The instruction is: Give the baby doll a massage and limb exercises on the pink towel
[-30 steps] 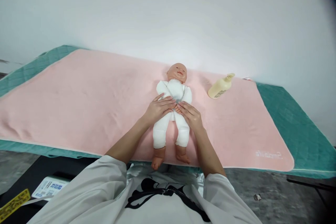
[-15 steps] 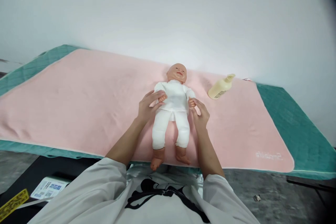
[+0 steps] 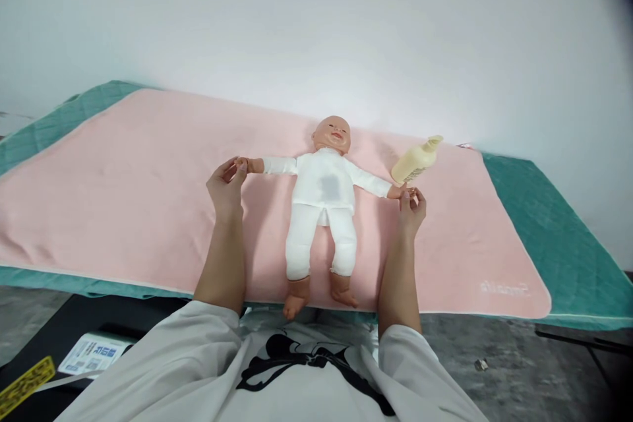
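Observation:
A baby doll [image 3: 324,188] in white clothes lies on its back on a pink mat [image 3: 168,211], head toward the wall and bare feet at the near edge. Both its arms are stretched out sideways. My left hand [image 3: 226,186] pinches the doll's hand on the left side. On the other side, my right hand [image 3: 411,208] has its fingers closed on the doll's other hand, just below the bottle. A greyish patch shows on the front of the doll's white top.
A pale yellow pump bottle [image 3: 415,159] lies tilted on the mat, right of the doll. Green quilted padding [image 3: 558,237] shows beneath the mat. Behind rises a white wall [image 3: 316,26]. At lower left is a black surface with a white labelled packet [image 3: 91,354].
My hands have moved apart, drawing the doll's arms from beside its belly out to both sides. The grey patch on its top has come into view. The bottle stays put.

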### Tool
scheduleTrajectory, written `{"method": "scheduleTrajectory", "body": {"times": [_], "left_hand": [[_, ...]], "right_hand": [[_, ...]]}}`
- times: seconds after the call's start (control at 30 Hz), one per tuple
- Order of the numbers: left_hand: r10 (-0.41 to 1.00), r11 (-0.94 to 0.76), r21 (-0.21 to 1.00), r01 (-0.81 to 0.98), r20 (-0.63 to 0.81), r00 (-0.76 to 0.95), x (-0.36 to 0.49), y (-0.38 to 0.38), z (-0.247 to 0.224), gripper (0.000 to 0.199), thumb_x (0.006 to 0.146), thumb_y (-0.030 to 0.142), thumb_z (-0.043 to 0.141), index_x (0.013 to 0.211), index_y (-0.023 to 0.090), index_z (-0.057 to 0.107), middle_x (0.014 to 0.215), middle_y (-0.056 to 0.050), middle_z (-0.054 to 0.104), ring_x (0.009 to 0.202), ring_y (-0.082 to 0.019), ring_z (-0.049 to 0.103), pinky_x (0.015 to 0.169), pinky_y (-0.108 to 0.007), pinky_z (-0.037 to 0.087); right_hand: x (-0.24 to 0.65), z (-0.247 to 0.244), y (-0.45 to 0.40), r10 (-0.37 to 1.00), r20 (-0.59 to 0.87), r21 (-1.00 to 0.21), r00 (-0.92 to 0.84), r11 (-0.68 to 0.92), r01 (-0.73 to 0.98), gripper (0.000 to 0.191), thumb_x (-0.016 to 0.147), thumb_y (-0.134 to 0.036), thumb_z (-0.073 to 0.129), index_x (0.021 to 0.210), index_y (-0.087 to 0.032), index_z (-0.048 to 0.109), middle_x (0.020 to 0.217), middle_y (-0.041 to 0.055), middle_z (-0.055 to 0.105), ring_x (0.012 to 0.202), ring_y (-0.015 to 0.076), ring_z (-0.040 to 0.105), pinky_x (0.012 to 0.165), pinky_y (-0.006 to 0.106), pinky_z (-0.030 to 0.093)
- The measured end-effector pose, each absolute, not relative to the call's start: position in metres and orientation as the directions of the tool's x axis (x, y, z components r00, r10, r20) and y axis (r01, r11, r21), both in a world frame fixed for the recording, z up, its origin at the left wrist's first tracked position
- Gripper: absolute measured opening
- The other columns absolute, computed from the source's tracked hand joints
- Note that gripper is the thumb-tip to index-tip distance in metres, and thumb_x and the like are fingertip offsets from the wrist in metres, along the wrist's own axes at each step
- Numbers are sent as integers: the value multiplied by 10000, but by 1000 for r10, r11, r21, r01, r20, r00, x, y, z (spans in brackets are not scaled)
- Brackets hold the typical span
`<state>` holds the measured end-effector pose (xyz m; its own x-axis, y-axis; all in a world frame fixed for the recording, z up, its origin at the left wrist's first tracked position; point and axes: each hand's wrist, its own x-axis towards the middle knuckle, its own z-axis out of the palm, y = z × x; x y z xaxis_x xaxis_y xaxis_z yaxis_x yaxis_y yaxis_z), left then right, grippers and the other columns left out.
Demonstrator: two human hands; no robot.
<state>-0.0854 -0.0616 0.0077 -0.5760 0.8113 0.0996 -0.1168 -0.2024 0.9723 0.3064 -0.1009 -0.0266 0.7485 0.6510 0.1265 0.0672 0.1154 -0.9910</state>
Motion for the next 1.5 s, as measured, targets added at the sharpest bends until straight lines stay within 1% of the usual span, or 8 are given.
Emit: {"method": "scheduleTrajectory", "body": {"times": [0.13, 0.27, 0.47, 0.7, 0.97, 1.13, 1.3, 1.5], "left_hand": [[836, -42, 947, -319, -141, -530, -98, -62, 0, 210, 768, 231, 750, 968, 169, 729, 1008, -77, 717, 956, -175, 701, 947, -340, 565], [829, 11, 904, -427, -247, -502, -101, -61, -2, 141, 786, 179, 719, 927, 169, 728, 1029, -78, 712, 965, -171, 702, 930, -315, 569], [804, 1, 912, -410, -244, -542, -94, -63, 3, 124, 801, 134, 688, 916, 160, 726, 937, -64, 710, 894, -144, 696, 892, -273, 565], [794, -75, 929, -363, -165, -585, -87, -66, 1, 160, 823, 144, 683, 979, 147, 718, 923, -54, 696, 867, -129, 686, 938, -303, 540], [716, -356, 935, -12, 264, -646, -63, -69, 10, 210, 864, 298, 672, 1008, 150, 712, 1003, -68, 719, 1018, -185, 683, 996, -362, 528], [685, -476, 861, 181, 492, -538, -41, -79, 10, 265, 828, 309, 723, 1061, 183, 723, 1065, -71, 735, 1019, -214, 698, 966, -402, 553], [600, -674, 629, 388, 772, -208, -25, -84, -1, 252, 801, 259, 753, 1050, 238, 725, 1020, -36, 756, 989, -214, 716, 992, -444, 545], [421, -817, 287, 500, 889, 178, -9, -81, 3, 173, 835, 230, 712, 1006, 258, 713, 1035, -16, 762, 960, -164, 728, 902, -337, 594]], "right_hand": [[312, -34, -97, 655, 32, -992, 755, 111, -55, 543, 734, -432, 700, 1158, -124, 558, 1210, 156, 650, 1101, 228, 673, 1034, 412, 511], [314, -37, -95, 665, -54, -979, 745, 112, -172, 478, 717, -444, 725, 1061, -149, 573, 1143, 119, 672, 1034, 209, 700, 999, 405, 542], [313, -37, -96, 636, -96, -955, 765, 156, -251, 419, 687, -392, 775, 993, -157, 612, 998, 50, 696, 901, 156, 716, 941, 357, 574], [304, -28, -99, 623, 38, -950, 781, 265, -165, 405, 726, -405, 751, 1020, -143, 657, 1094, 70, 692, 1070, 195, 677, 1003, 379, 543], [269, -8, -113, 525, 390, -912, 756, 336, 237, 364, 839, -416, 656, 1091, -156, 679, 1095, 82, 698, 1089, 218, 660, 1025, 436, 528], [249, -14, -121, 494, 728, -683, 476, 463, 565, 264, 858, -310, 658, 1108, -227, 687, 1055, 63, 710, 1037, 210, 687, 934, 437, 593], [234, -22, -122, 392, 914, -362, 99, 685, 632, 434, 822, -101, 681, 1211, -294, 655, 1095, 23, 738, 1015, 162, 712, 1017, 413, 573], [228, -23, -119, 448, 892, -330, -61, 738, 589, 393, 818, -128, 716, 1183, -270, 682, 1133, 34, 743, 1046, 169, 712, 1050, 399, 562]]}}
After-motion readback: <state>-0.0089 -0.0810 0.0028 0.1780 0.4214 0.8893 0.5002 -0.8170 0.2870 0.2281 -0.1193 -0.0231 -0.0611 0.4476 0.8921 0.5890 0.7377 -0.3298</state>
